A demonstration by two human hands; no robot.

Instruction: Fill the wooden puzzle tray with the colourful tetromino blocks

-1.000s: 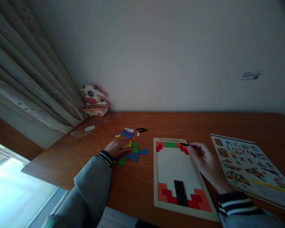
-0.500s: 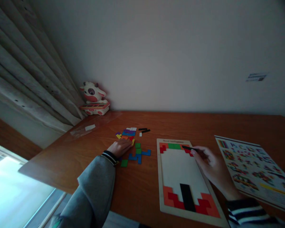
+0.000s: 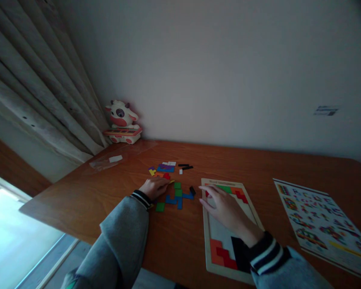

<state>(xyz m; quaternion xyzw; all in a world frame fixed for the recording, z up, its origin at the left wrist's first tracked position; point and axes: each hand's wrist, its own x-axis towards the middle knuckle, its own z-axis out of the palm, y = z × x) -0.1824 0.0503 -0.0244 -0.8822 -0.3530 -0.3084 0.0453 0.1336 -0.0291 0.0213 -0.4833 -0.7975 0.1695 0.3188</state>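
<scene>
My left hand (image 3: 155,187) lies flat on the loose coloured puzzle pieces (image 3: 174,194) left of the board, its fingertips over a yellow piece (image 3: 171,182). My right hand (image 3: 224,205) hovers open with fingers spread over the upper left of the wooden puzzle board (image 3: 205,241). A small black piece (image 3: 192,190) lies on the table just left of its fingertips, beside a blue piece. The board holds red, orange and green pieces along the top (image 3: 239,193), and red, orange and a black piece at the bottom (image 3: 225,255).
A printed pattern sheet (image 3: 325,224) lies right of the board. More pieces (image 3: 168,166) sit farther back. A cow toy (image 3: 122,122) stands in the back left corner by the curtain (image 3: 33,80), with a clear plastic bag (image 3: 114,159) near it. The table's left edge (image 3: 48,216) drops off.
My right hand moved from the board's top right across to its left side; the black piece it held now lies on the table. My left hand stayed on the loose pieces.
</scene>
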